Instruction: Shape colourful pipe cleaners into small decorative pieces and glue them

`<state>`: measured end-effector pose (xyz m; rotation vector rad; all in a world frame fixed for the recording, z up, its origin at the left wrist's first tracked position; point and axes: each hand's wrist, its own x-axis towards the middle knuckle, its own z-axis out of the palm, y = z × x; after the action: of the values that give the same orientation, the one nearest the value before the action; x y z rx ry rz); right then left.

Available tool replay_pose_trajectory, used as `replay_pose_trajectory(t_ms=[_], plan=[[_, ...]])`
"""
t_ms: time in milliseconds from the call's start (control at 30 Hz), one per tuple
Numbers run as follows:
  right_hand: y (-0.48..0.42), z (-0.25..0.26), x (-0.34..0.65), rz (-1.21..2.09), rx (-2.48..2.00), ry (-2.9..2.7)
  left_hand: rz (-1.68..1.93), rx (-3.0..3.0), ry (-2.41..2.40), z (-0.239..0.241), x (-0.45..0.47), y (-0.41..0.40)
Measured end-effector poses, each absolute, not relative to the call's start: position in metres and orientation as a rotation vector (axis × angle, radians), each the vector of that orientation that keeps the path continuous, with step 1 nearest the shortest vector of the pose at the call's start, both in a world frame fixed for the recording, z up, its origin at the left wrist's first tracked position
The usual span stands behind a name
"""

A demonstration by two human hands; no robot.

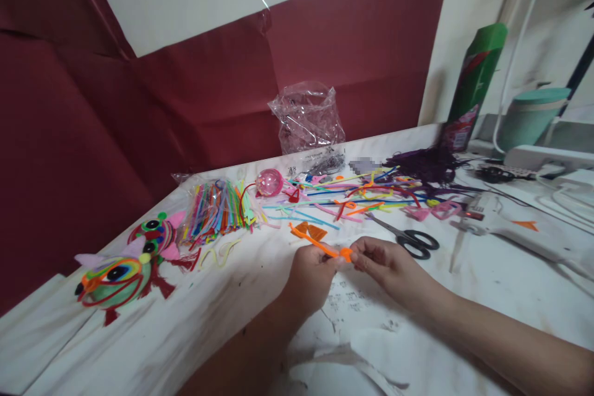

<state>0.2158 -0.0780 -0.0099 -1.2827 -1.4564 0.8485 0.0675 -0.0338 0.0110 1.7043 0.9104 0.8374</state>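
Pinching orange pipe cleaner (320, 247) between both hands: my left hand (309, 275) has fingers closed on its middle, my right hand (387, 263) has fingers closed on curled end. Held just above table (464, 284) — scissors (412, 239) just beside right hand, bundle (217, 210) well apart to left.

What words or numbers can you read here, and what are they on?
No text here is readable.
Green can: print on its red label, too blurred.
Clear plastic bag: print along its bottom, too small.
Table: dark printed marks below the orange pipe cleaner that the left hand and right hand pinch, too small.
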Motion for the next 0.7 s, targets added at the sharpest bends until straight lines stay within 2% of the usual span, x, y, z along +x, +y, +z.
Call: replay_pose_trajectory(t_ms=[267,367,500,700], plan=[[-0.082,-0.001,0.221,0.546,-1.432,-1.788,0.84,2.002,1.065,0.021,0.065,-0.036],[-0.082,-0.001,0.219,0.694,-1.379,-1.687,0.821,1.986,1.053,0.021,0.064,-0.035],[-0.082,0.0,0.213,0.986,-1.209,-1.437,0.926,1.684,0.942,0.016,0.065,-0.037],[-0.085,-0.003,0.207,0.94,-1.217,-1.362,1.064,1.734,0.95,0.008,0.07,-0.042]])
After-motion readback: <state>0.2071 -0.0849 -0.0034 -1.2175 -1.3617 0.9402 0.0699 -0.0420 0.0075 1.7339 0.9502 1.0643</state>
